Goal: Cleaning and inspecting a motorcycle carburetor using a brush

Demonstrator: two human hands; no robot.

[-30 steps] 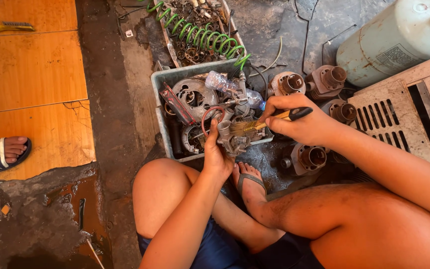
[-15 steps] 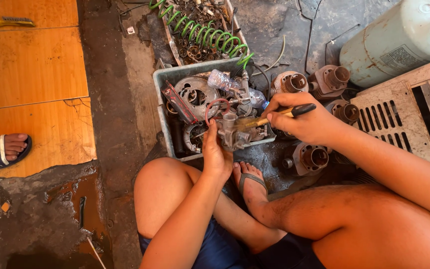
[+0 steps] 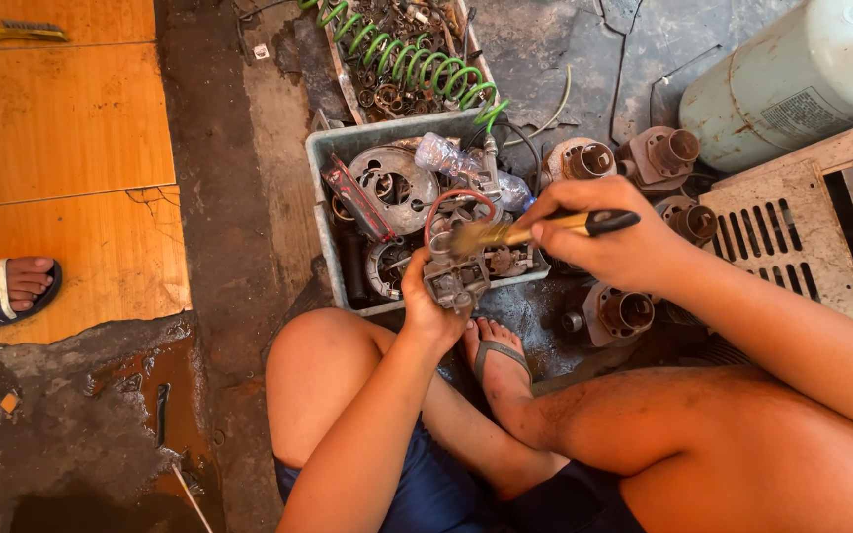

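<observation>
The left hand [image 3: 428, 308] is wrapped tight around a small metal part [image 3: 456, 279], with the fingers closed under it and the thumb up its side. The part sits over the front edge of the bin [image 3: 320, 188]. The right hand [image 3: 612, 237] pinches a brush [image 3: 535, 229] with closed fingers, and the bristles touch the top of the part. The grey bin is full of round metal pieces, a red loop of hose and a crumpled clear bottle. Behind the bin, a tray [image 3: 338, 74] holds small rusty bits and a green coil [image 3: 417, 59]. Right of the bin, metal cylinders [image 3: 624, 311] stand close on the dirty floor. Left of the bin, the orange tiles [image 3: 71, 148] have open room.
</observation>
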